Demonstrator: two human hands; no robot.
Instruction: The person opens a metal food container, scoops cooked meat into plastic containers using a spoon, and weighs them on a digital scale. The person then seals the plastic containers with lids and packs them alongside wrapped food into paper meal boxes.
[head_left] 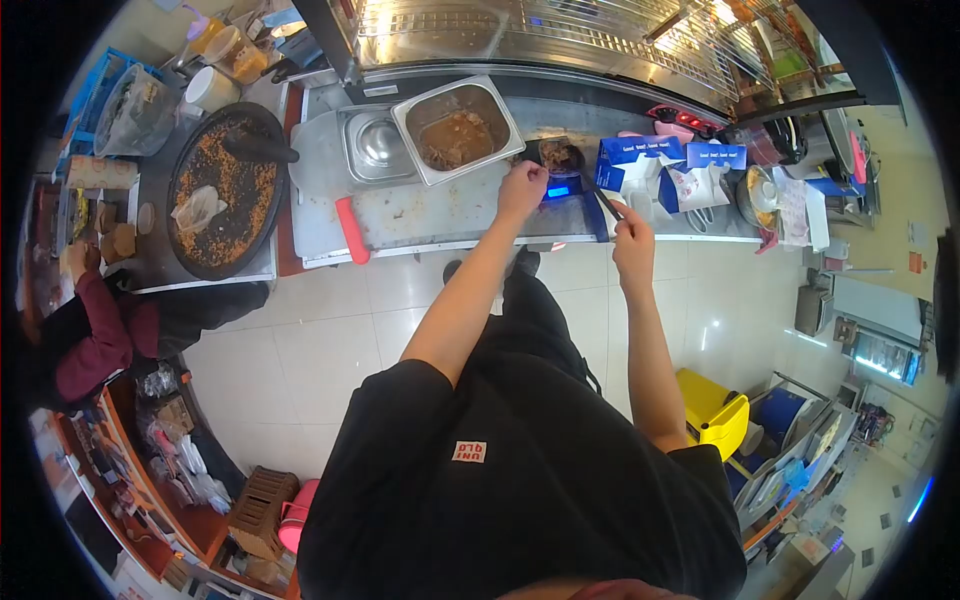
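Note:
My left hand is closed beside the small dark tray of meat; what its fingers hold, if anything, is too small to make out. A scale with a lit blue display sits under the tray. In my right hand is the handle of a dark utensil, which reaches up-left toward the tray. A deep steel pan with brown meat and liquid stands left of the tray. Blue and white boxes are just to the right.
A steel lid and a red-handled cleaver lie on the counter. Farther left is a large dark pan of crumbs. A co-worker's maroon sleeve shows at the far left. A lit glass cabinet rises behind.

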